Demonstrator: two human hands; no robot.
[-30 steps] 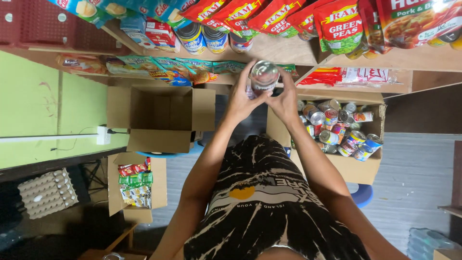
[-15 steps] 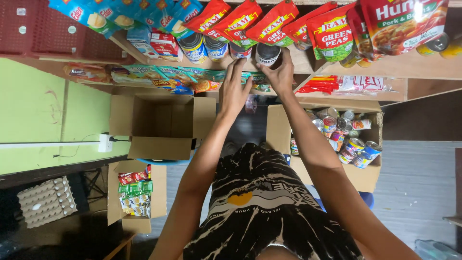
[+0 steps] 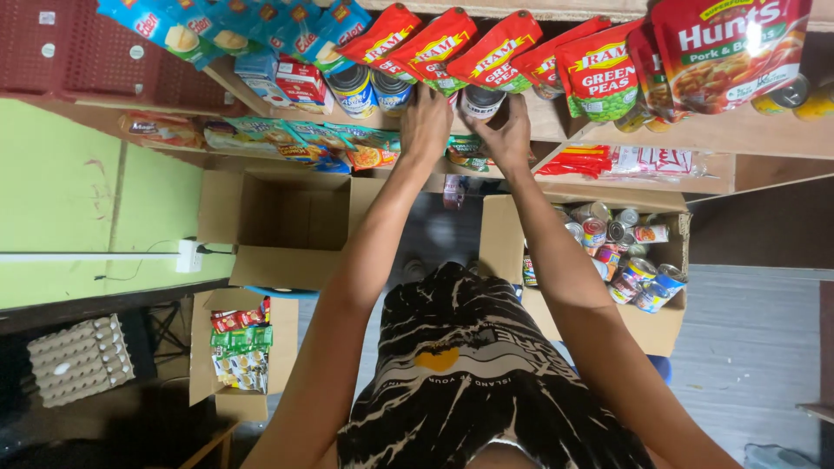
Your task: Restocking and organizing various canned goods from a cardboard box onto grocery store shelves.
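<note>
We are gripping a tin can (image 3: 479,102) between our left hand (image 3: 426,124) and right hand (image 3: 509,136), fingers curled on its sides. It is sitting on the wooden shelf (image 3: 721,132), beside two other cans (image 3: 370,89).

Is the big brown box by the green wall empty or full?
Empty, as far as it shows. The open cardboard box has its flaps spread and only bare brown inside, while the box of cans on the other side is full.

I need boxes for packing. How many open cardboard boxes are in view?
3: one empty box left of the arms, one holding cans on the right, one smaller with packets lower left. Others may be hidden.
</note>
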